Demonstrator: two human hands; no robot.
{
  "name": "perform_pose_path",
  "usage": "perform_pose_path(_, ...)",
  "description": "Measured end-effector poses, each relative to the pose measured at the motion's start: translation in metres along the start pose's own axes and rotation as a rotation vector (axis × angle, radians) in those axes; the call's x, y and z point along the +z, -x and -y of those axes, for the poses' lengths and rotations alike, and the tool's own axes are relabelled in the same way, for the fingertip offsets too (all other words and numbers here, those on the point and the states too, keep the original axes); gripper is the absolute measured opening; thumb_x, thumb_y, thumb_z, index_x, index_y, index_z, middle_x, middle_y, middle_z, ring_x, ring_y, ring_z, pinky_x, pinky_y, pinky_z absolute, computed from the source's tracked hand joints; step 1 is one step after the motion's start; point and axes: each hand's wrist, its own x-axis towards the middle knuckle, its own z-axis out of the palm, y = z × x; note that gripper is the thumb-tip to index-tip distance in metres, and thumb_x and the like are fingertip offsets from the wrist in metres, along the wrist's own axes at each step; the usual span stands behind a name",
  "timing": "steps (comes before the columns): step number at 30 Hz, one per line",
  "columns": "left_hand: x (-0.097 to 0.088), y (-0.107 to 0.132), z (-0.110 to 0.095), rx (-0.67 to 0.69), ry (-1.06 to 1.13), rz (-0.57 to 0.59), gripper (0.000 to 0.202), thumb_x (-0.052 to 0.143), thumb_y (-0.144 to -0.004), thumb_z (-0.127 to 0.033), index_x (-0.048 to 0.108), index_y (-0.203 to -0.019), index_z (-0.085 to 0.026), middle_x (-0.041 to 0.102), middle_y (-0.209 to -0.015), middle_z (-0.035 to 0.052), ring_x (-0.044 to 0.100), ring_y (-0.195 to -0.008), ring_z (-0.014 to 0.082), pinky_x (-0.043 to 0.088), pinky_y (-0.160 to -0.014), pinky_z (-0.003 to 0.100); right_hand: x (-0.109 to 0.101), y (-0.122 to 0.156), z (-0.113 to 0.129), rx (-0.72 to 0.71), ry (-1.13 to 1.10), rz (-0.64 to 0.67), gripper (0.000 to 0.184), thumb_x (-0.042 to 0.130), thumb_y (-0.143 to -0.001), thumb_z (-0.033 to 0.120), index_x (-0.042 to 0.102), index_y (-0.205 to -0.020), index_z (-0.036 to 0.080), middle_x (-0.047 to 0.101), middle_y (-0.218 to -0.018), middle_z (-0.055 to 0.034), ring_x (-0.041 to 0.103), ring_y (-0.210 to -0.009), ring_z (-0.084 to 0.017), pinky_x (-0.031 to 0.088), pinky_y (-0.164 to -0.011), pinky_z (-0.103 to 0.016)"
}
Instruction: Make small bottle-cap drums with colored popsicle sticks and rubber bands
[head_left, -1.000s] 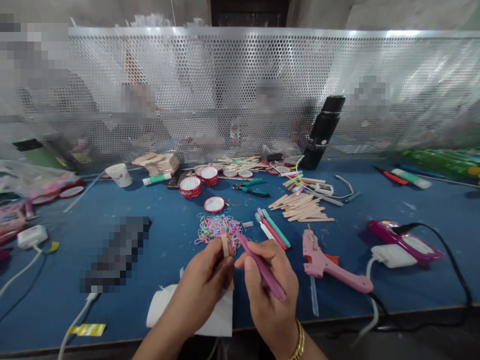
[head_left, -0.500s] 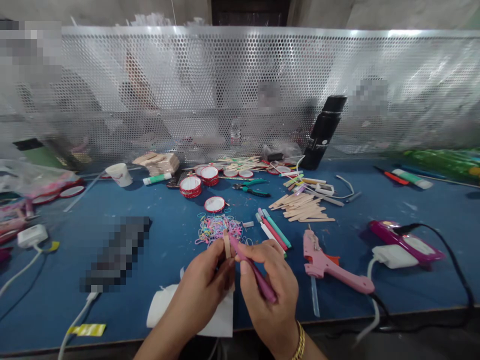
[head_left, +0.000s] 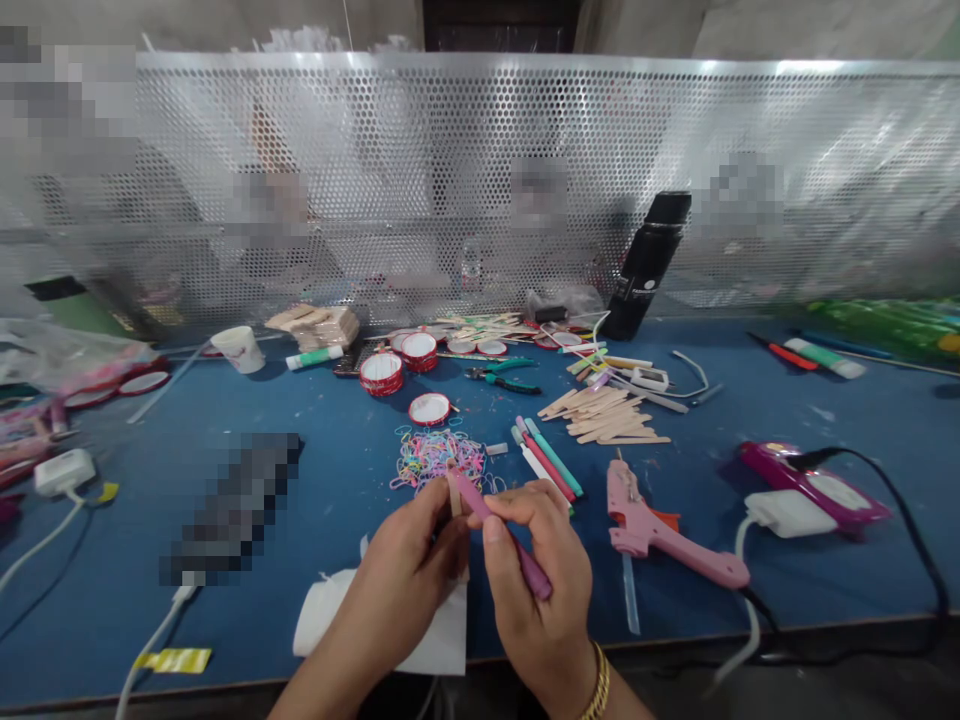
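Note:
My left hand (head_left: pixel 409 555) is closed on a flat wooden craft stick (head_left: pixel 454 492), held upright near the table's front edge. In my right hand (head_left: pixel 544 570) is a purple marker pen (head_left: pixel 531 568), its tip against or very close to the upper part of the stick. Just beyond my fingers lies a heap of small coloured rubber bands (head_left: pixel 442 455). White paper (head_left: pixel 435 640) rests under my left wrist. Several markers (head_left: pixel 551 455) lie beside the heap, to the right.
A pink glue gun (head_left: pixel 652 530) lies at the right, near a magenta device (head_left: pixel 817 485) with cables. A phone (head_left: pixel 240 505) charges at the left. Behind are loose craft sticks (head_left: pixel 607 412), pliers (head_left: pixel 506 376), red-rimmed discs (head_left: pixel 382 372) and a black bottle (head_left: pixel 649 265) before a perforated metal screen (head_left: pixel 450 150).
The purple marker has shifted slightly at the top of the stick, and my right hand has moved a little with it. My left hand stays nearly still.

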Motion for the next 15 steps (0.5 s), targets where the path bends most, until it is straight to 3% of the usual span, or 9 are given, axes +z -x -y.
perform_pose_path(15, 0.0011, -0.0002, -0.001, -0.024, 0.04, -0.01, 0.022, 0.05, -0.104, -0.039, 0.053, -0.089, -0.023, 0.054, -0.076, -0.0025, 0.043, -0.066, 0.0142, 0.036, -0.06, 0.026, 0.0004, 0.0008, 0.0012, -0.014, 0.031, -0.022, 0.017, 0.054, -0.098, 0.012, 0.063, -0.106, 0.022, 0.071, -0.091, -0.0016, 0.067, -0.085, -0.018, 0.052, -0.089, -0.041)
